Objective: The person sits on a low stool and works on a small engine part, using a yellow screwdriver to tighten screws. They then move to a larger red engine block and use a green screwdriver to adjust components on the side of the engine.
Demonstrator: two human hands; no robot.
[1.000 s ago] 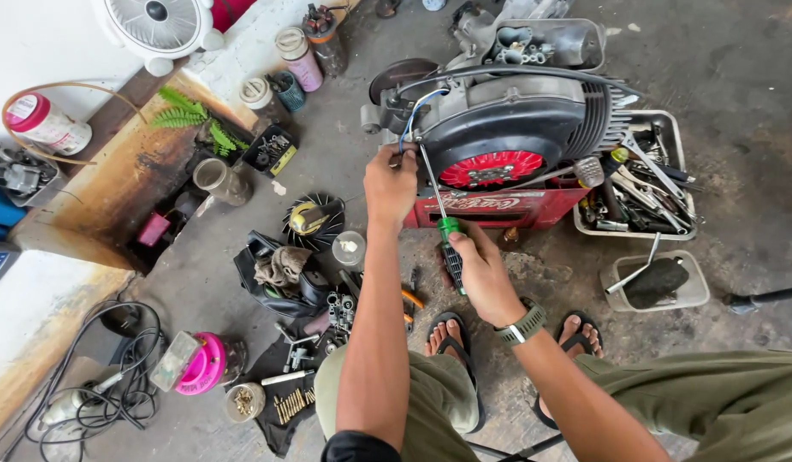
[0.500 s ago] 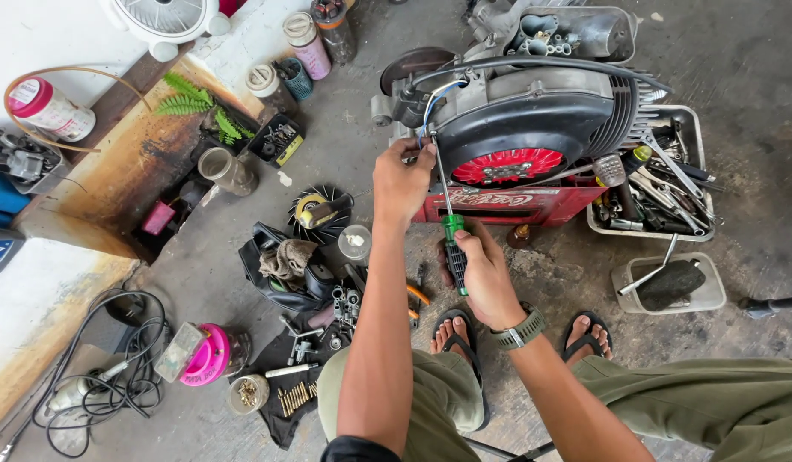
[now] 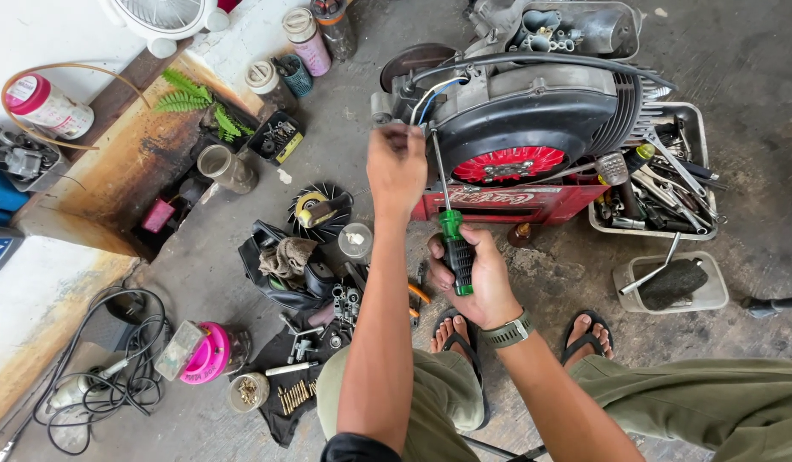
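Both hands sit a little lower than before. Left hand (image 3: 397, 168) reaches up, fingers pinched on the wires (image 3: 427, 96) at the engine (image 3: 533, 120). Right hand (image 3: 474, 278) is wrapped tight around the green screwdriver (image 3: 454, 248), tip up at the engine. Under it stands a red crate (image 3: 533, 204). A pink tub (image 3: 206, 352) lies on the floor at left.

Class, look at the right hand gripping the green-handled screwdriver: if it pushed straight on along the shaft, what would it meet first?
Probably the engine, near its white and blue wires, where the left hand already is; depth is unclear from above.
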